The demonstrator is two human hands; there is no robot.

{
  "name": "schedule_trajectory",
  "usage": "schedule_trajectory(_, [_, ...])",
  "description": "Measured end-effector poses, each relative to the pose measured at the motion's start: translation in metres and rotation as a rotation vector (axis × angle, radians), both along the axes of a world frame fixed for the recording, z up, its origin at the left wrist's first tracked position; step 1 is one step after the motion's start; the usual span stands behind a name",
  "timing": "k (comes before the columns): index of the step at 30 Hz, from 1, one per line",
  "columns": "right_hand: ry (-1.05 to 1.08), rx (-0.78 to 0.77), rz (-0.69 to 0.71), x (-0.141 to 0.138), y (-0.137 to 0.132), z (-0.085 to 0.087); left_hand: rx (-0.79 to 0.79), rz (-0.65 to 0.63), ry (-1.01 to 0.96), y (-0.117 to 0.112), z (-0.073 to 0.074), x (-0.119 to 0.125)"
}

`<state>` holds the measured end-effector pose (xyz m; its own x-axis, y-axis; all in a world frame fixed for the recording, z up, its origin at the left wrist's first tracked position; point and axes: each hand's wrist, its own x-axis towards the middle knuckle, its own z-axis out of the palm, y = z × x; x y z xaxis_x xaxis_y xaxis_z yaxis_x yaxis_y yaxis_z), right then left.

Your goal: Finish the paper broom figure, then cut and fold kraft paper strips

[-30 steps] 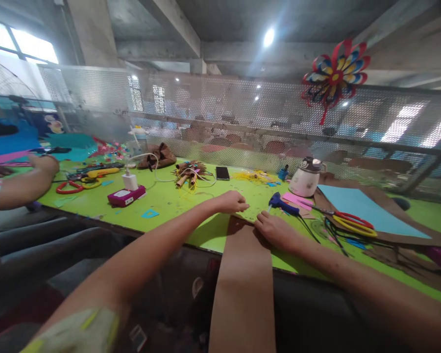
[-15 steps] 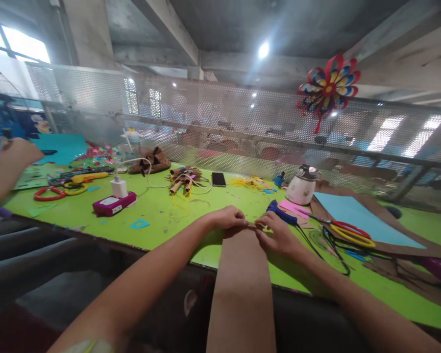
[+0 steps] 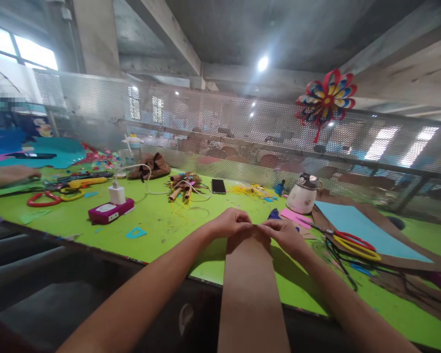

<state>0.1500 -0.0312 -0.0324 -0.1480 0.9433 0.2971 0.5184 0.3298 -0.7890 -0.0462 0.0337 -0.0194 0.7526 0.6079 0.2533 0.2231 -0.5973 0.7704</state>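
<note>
A long strip of brown paper (image 3: 250, 284) runs from the green table (image 3: 191, 230) down over its front edge towards me. At its far end, my left hand (image 3: 232, 223) pinches the left corner between thumb and fingers. My right hand (image 3: 283, 234) pinches the same end from the right, its fingertips almost meeting the left ones. The end looks slightly folded or curled under the fingers. Just behind my right hand, a blue-handled tool (image 3: 274, 214) is mostly covered. Scissors with red and yellow handles (image 3: 355, 242) lie to the right.
A white-bodied jug (image 3: 302, 195) stands behind a pink paper piece (image 3: 296, 217). Light blue paper (image 3: 371, 230) lies at right. A purple power strip (image 3: 110, 211) with a charger, a phone (image 3: 218, 186) and rolled brown paper tubes (image 3: 182, 189) are further back. Another person's hand (image 3: 12, 177) is at far left.
My right hand has closed in on the strip's end, its fingers now pinching beside my left hand's. The other person's hand has lowered to the table. The view has tilted slightly.
</note>
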Motion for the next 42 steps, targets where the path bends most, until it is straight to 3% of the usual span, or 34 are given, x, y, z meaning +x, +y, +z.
schedule_trajectory(4, [0.101,0.008,0.004,0.001,-0.002,-0.004,0.063,0.012,-0.026,-0.002,0.000,0.002])
schedule_trajectory(18, [0.295,0.125,-0.062,0.004,-0.011,0.000,0.069,-0.012,-0.189,-0.012,-0.001,0.008])
schedule_trajectory(26, [0.200,0.151,-0.037,0.004,-0.013,0.002,0.170,0.009,-0.157,-0.013,-0.001,0.008])
schedule_trajectory(30, [0.132,0.172,-0.056,0.006,-0.011,-0.001,0.117,-0.009,-0.126,-0.008,-0.004,0.008])
schedule_trajectory(37, [0.121,0.113,-0.061,0.013,-0.005,-0.008,-0.044,-0.125,0.087,0.000,0.004,-0.006])
schedule_trajectory(42, [0.135,0.088,-0.064,0.015,-0.003,-0.010,-0.035,-0.126,0.105,0.003,0.004,-0.007])
